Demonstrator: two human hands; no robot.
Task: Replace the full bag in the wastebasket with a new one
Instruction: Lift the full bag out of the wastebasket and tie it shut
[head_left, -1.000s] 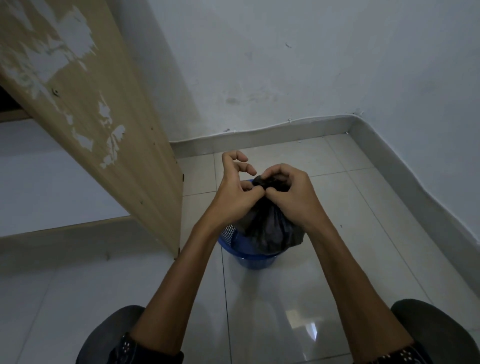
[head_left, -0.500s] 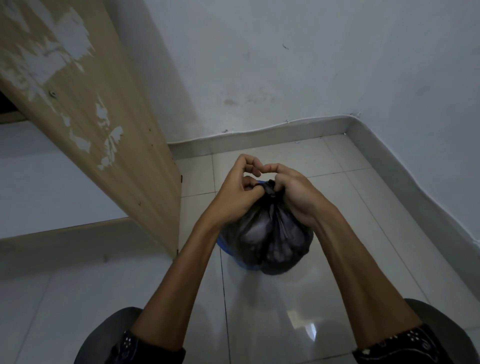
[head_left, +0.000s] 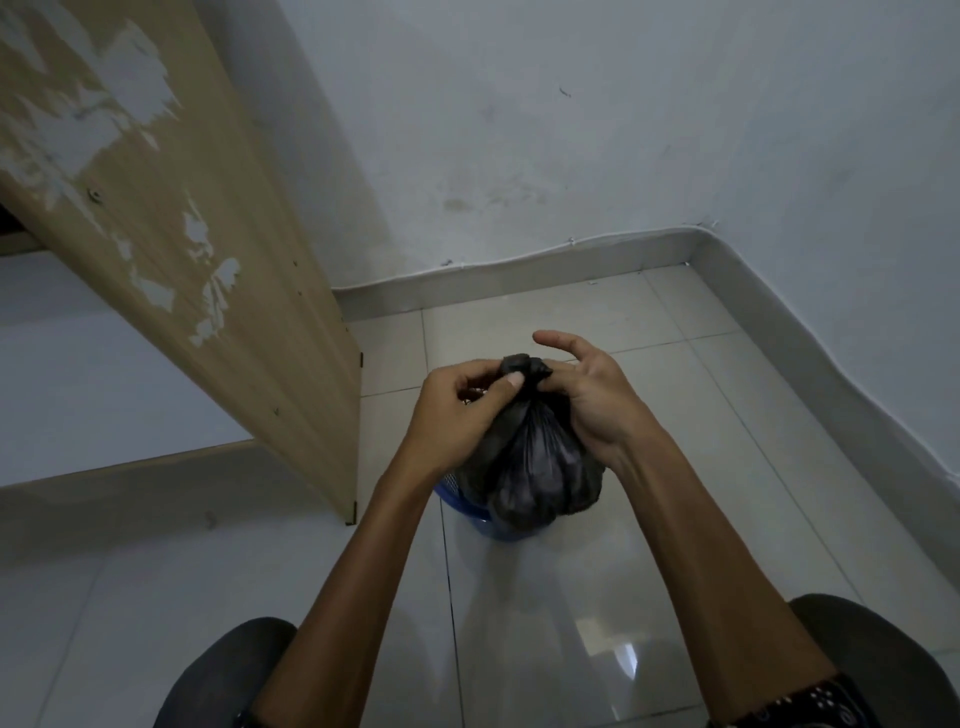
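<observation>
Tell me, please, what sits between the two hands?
The bunched neck of the black bag, pinched by the left hand and right hand, seen in the head view.

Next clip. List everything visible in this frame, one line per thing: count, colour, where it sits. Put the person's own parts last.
black bag: one, black, knotted at the top, over the wastebasket, between both hands
wastebasket: one, blue, on the floor under the bag, mostly hidden
wooden panel: one, light brown with peeled pale patches, left side
wall: white, scuffed, behind and to the right
skirting: grey, along the foot of the wall
floor: pale glossy tiles, throughout the lower half
knees: two, dark trousers, bottom corners
left hand: one, pinches the bag's neck from the left
right hand: one, holds the neck from the right, forefinger straight
</observation>
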